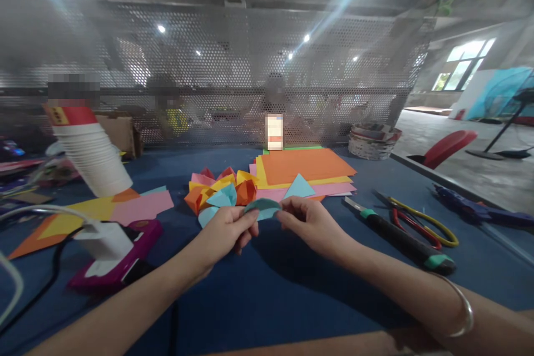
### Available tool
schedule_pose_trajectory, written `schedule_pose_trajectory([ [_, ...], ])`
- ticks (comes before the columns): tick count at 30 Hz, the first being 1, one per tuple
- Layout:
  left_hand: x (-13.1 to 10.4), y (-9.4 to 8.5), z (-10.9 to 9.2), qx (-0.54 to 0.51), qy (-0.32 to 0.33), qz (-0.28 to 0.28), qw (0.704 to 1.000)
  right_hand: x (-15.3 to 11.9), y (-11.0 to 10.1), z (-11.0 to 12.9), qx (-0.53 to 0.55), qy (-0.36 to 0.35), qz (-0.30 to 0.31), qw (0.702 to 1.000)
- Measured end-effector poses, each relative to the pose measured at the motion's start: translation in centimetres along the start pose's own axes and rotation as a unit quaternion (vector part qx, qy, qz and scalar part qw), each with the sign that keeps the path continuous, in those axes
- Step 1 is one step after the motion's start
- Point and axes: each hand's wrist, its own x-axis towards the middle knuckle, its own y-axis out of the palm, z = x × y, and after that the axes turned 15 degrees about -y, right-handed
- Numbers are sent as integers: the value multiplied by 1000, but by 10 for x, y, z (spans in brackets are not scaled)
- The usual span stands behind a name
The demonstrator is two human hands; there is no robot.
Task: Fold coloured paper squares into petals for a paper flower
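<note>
A small light-blue paper piece (pixel 266 208) is held up between both hands, curved or folded in the middle. My left hand (pixel 233 226) pinches its left end, and my right hand (pixel 308 222) grips the right end. Just behind the left hand lies a cluster of folded paper shapes (pixel 225 188) in orange, yellow, pink and blue. A blue paper triangle (pixel 299 186) rests on the stack of coloured sheets (pixel 306 166), whose top sheet is orange.
Right: a box cutter (pixel 403 239), scissors (pixel 442 227), a glue gun (pixel 475 208) and a woven basket (pixel 371 142). Left: a purple power strip (pixel 146 233) with cables, loose paper sheets (pixel 142 207) and leaning stacked paper cups (pixel 94 150). Behind stands a perforated screen (pixel 225 78).
</note>
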Motion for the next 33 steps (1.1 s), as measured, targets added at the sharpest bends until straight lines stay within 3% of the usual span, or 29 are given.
schedule_pose_trajectory([
  [8, 1, 7, 4, -19, -5, 50, 999, -3, 4, 1, -11, -1, 24, 1000],
  [20, -8, 5, -10, -45, 54, 19, 997, -7, 8, 7, -56, -16, 31, 998],
  [33, -7, 3, -6, -39, 58, -9, 998, -8, 7, 16, -81, -24, 65, 994],
])
